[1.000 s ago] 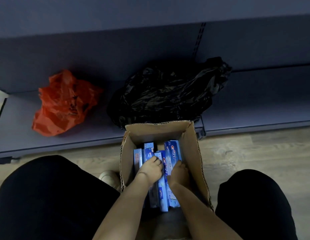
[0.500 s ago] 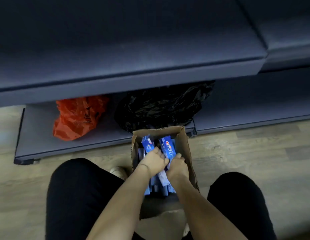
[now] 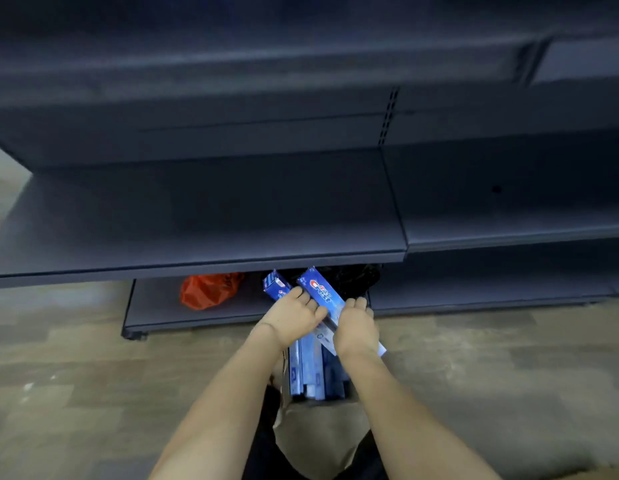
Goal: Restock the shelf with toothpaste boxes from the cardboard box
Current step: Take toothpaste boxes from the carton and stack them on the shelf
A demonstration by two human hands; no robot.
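Both hands are raised above the cardboard box (image 3: pixel 321 424), which stands on the floor between my legs. My left hand (image 3: pixel 290 317) grips a blue toothpaste box (image 3: pixel 276 287) whose far end sticks out past the fingers. My right hand (image 3: pixel 356 327) grips another blue toothpaste box (image 3: pixel 320 291), tilted up to the left with its logo showing. More toothpaste boxes (image 3: pixel 309 372) stand upright in the cardboard box below my hands. The dark grey shelf (image 3: pixel 214 220) spreads bare just above and beyond the held boxes.
On the bottom shelf (image 3: pixel 155 306) lie an orange plastic bag (image 3: pixel 207 289) and a black plastic bag (image 3: pixel 353 278), both partly hidden by the shelf above. A second shelf bay (image 3: pixel 508 202) adjoins on the right. Wood-look floor (image 3: pixel 58 375) lies on both sides.
Both hands have risen out of the cardboard box, each with a toothpaste box. My view has lifted from the bottom shelf to the bare shelf above it.
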